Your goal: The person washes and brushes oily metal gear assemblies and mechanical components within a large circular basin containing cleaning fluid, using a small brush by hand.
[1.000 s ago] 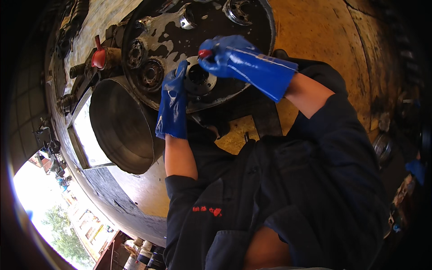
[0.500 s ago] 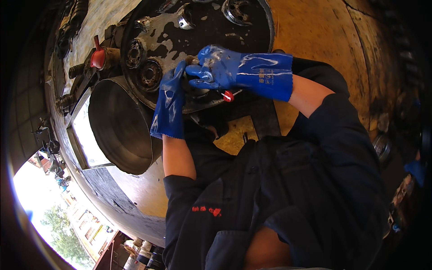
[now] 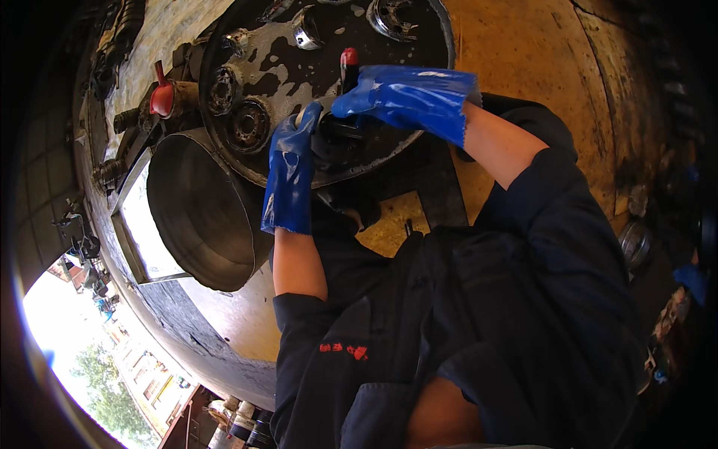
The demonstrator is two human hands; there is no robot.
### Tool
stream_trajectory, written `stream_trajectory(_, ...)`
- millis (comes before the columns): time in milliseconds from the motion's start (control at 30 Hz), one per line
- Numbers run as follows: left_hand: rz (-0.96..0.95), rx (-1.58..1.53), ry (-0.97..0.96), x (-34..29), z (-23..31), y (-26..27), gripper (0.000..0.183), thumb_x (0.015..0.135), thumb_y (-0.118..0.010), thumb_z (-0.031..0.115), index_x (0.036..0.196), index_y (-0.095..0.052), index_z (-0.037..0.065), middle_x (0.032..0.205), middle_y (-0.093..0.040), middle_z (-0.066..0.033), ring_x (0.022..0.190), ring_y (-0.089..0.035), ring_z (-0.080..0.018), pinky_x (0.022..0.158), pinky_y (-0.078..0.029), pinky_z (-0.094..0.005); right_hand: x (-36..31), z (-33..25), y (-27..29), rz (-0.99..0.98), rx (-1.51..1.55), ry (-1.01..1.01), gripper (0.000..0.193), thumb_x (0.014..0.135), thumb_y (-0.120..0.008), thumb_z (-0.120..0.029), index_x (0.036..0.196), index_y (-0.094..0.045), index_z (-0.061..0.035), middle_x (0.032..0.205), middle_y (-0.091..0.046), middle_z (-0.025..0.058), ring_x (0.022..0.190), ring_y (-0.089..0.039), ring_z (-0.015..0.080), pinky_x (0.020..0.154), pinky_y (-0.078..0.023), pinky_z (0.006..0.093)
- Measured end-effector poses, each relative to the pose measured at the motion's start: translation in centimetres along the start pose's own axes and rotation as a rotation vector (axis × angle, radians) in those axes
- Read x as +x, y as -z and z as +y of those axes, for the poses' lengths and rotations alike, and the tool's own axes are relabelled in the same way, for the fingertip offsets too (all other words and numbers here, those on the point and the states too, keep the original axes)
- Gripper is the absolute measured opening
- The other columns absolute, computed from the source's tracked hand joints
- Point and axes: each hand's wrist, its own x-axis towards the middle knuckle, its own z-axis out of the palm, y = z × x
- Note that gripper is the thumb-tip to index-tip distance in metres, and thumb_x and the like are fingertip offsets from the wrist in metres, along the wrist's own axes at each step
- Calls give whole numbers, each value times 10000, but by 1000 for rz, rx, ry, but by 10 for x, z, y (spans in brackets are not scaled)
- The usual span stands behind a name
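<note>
Head view: the right hand (image 3: 364,96) is gripping a red-ended tool (image 3: 349,69) near a dark part (image 3: 340,138) at six o'clock in the round tray (image 3: 449,46), a slick-looking glove (image 3: 430,101) risking a slip into the left hand (image 3: 294,131), whose grip I cannot tell.

Red lettering (image 3: 338,347), on dark jacket (image 3: 486,307), not legible

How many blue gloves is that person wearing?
2: one glove on the left hand, over the dark round tray; the other glove on the right hand, which holds a red-ended tool.
</note>
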Motion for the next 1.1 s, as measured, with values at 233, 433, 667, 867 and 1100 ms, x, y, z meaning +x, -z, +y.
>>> stream_trajectory(233, -33, 23, -3, -7, 0, -1, 621, 998, -659, 477, 1290, -664, -71, 1155, -707, -163, 1071, -635, -204, 970, -481, -328, 12, -18, 18, -110, -222, -681, 447, 843, -631, -446, 1021, -773, -61, 907, -752, 126, 864, -721, 268, 771, -565, 416)
stream_trajectory(433, -54, -113, 46, 13, -15, -7, 534, 988, -702, 407, 1238, -685, -64, 1076, -714, -102, 939, -645, -157, 856, -504, -281, 9, 20, -22, -95, 41, -337, 372, 928, -637, -444, 972, -755, -94, 788, -697, 82, 755, -673, 184, 784, -554, 379)
stream_trajectory(667, -142, -483, -42, 24, -59, -13, 440, 1003, -673, 327, 1250, -667, -37, 1089, -697, -123, 977, -659, -185, 880, -533, -324, 14, -21, -18, -71, -340, -423, 354, 886, -644, -427, 1007, -749, -112, 769, -725, 115, 723, -720, 265, 719, -586, 398)
stream_trajectory(867, -159, 160, -546, 29, -77, -6, 345, 978, -622, 126, 1301, -667, 12, 1288, -681, -136, 1212, -637, -243, 1080, -479, -336, 18, -27, 2, -164, -269, -547, 339, 905, -618, -411, 1001, -756, -117, 780, -718, 107, 728, -705, 240, 724, -579, 396)
stream_trajectory(1100, -122, -595, 43, 3, -14, -10, 443, 866, -756, 99, 1285, -642, 13, 1113, -695, -162, 950, -704, -271, 778, -616, -392, 16, -26, 33, 55, -362, -600, 459, 913, -623, -480, 1116, -747, -87, 931, -760, 133, 862, -746, 297, 801, -608, 455)
